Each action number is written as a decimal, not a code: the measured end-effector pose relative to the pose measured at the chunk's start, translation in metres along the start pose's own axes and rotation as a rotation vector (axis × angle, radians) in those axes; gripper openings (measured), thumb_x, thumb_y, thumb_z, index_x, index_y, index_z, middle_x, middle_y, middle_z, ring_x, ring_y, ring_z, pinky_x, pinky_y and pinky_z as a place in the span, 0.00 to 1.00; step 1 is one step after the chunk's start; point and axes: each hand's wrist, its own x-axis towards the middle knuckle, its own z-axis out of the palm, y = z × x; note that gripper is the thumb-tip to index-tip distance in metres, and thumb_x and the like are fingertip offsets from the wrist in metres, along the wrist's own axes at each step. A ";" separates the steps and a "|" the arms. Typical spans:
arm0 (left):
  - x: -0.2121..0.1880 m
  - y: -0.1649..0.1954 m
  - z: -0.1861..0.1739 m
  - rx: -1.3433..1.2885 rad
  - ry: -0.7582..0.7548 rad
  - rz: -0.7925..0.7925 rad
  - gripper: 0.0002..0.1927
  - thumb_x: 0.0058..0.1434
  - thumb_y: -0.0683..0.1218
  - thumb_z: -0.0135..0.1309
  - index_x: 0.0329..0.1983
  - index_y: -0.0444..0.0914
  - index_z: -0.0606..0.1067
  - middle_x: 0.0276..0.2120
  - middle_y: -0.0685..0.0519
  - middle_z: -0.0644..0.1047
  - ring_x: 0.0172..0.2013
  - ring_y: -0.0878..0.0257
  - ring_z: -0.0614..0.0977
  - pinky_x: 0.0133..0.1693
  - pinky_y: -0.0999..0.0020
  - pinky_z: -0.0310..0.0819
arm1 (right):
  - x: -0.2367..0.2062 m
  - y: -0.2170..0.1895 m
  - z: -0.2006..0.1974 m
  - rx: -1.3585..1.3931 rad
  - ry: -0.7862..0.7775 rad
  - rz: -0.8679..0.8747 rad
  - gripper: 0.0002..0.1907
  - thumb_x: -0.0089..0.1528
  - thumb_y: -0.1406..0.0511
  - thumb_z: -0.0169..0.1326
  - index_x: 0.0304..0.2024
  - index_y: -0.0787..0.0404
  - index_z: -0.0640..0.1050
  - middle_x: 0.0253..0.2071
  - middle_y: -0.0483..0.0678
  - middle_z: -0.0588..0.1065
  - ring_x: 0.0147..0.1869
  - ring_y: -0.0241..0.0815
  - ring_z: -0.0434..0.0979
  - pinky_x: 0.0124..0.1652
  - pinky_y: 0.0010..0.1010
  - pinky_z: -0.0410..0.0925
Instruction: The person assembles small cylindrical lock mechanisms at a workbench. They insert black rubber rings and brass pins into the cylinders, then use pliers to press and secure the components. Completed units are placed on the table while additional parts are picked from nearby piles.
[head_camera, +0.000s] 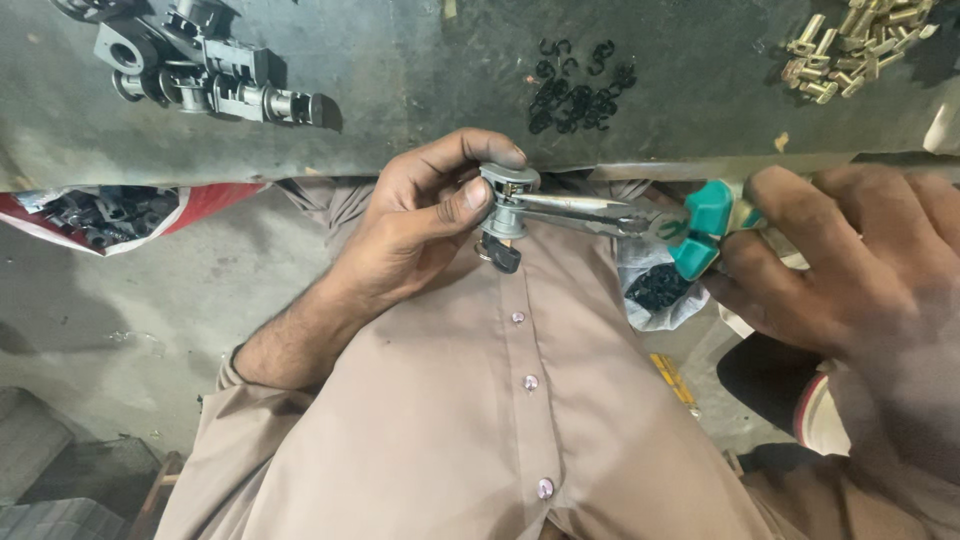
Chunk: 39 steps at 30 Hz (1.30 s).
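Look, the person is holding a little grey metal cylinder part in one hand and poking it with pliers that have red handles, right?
Not quite: the pliers have teal green handles, not red. The head view shows the right hand gripping those teal handles while the plier tips touch the small grey metal cylinder part, which the left hand holds.

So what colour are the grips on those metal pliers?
Teal green grips on the long-nosed metal pliers, seen in the head view.
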 end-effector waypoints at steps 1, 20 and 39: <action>0.000 -0.001 0.000 -0.006 0.001 -0.007 0.21 0.74 0.47 0.59 0.62 0.29 0.70 0.44 0.50 0.77 0.41 0.68 0.79 0.44 0.69 0.79 | 0.002 0.000 0.000 -0.030 0.001 -0.017 0.17 0.55 0.50 0.63 0.37 0.54 0.81 0.43 0.46 0.77 0.37 0.45 0.79 0.33 0.35 0.68; 0.007 -0.004 -0.021 0.010 0.282 0.136 0.19 0.73 0.47 0.57 0.63 0.34 0.70 0.55 0.44 0.78 0.53 0.59 0.82 0.55 0.64 0.80 | -0.013 -0.006 0.096 0.436 0.180 0.549 0.13 0.67 0.63 0.62 0.43 0.69 0.79 0.51 0.56 0.76 0.50 0.52 0.78 0.44 0.41 0.70; 0.024 -0.023 -0.008 0.256 -0.003 0.398 0.15 0.76 0.48 0.60 0.58 0.39 0.70 0.59 0.46 0.75 0.57 0.58 0.79 0.61 0.62 0.77 | 0.049 -0.085 0.089 1.162 0.551 0.586 0.23 0.65 0.57 0.65 0.53 0.68 0.78 0.60 0.53 0.72 0.64 0.48 0.78 0.61 0.34 0.74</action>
